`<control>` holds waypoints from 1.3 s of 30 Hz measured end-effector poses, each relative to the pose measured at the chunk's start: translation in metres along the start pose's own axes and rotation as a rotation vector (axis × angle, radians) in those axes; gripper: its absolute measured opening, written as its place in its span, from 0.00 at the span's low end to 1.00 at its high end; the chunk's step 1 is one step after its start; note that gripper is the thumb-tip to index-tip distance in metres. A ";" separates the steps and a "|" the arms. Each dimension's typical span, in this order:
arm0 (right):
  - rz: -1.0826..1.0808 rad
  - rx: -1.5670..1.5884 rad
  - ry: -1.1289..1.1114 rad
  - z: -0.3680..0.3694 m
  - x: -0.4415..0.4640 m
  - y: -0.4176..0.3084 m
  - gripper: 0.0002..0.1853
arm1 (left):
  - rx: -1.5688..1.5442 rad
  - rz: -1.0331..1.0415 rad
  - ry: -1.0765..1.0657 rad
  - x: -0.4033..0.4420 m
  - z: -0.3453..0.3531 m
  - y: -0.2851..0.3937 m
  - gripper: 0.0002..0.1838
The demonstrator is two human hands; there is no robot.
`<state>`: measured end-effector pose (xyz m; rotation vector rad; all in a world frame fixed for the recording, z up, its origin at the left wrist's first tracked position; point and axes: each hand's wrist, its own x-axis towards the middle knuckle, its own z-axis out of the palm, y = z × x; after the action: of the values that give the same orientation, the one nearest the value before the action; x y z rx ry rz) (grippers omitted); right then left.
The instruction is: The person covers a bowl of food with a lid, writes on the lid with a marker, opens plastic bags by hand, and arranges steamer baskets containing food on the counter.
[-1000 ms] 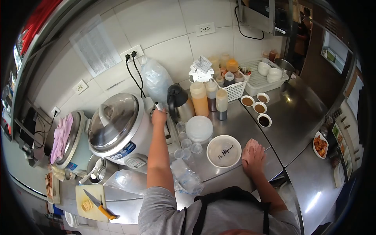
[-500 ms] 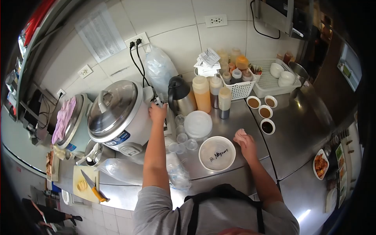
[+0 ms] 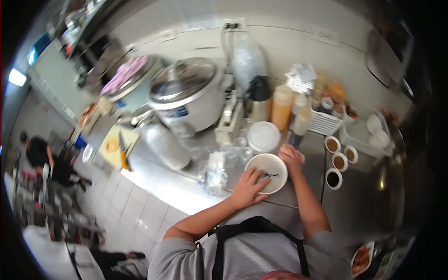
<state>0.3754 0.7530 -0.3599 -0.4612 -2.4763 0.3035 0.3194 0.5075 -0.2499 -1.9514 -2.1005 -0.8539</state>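
My left hand (image 3: 248, 188) lies with its fingers spread over the left part of a round white lidded tub (image 3: 276, 172) that has black writing on top. My right hand (image 3: 292, 160) is closed around a pink cloth (image 3: 298, 153), just beyond the tub's right edge. A stack of round clear lids (image 3: 263, 136) sits behind the tub, with small clear cups (image 3: 246, 153) to its left. Squeeze bottles (image 3: 281, 107) stand behind the lids. A crumpled plastic bag (image 3: 213, 173) lies left of my left hand. The picture is blurred.
A large rice cooker (image 3: 191, 93) stands at the back left. A knife (image 3: 123, 151) rests on a cutting board (image 3: 114, 157). Sauce bowls (image 3: 333, 178) and a white rack (image 3: 359, 135) are on the right. A person in dark clothes (image 3: 39, 151) stands far left.
My left hand has left the device beside the rice cooker and come onto the tub. My right hand, with the cloth, has moved close to the tub. The view has swung left.
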 end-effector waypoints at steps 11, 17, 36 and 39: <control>-0.012 0.010 -0.042 -0.061 -0.097 -0.065 0.15 | -0.021 0.006 0.073 0.021 0.033 -0.003 0.28; -0.023 0.063 -0.156 -0.074 -0.115 -0.142 0.14 | -0.325 0.042 0.106 0.002 0.032 0.006 0.26; -0.103 0.846 0.026 0.058 -0.036 -0.403 0.18 | -0.525 -1.232 0.687 -0.452 -0.160 -0.086 0.07; -0.129 0.255 0.024 0.078 -0.027 -0.416 0.20 | -0.591 -1.385 0.772 -0.519 -0.166 -0.079 0.07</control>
<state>0.2428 0.3538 -0.3046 -0.1970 -2.3883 0.5480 0.2741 -0.0253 -0.3829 0.2455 -2.4850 -2.0850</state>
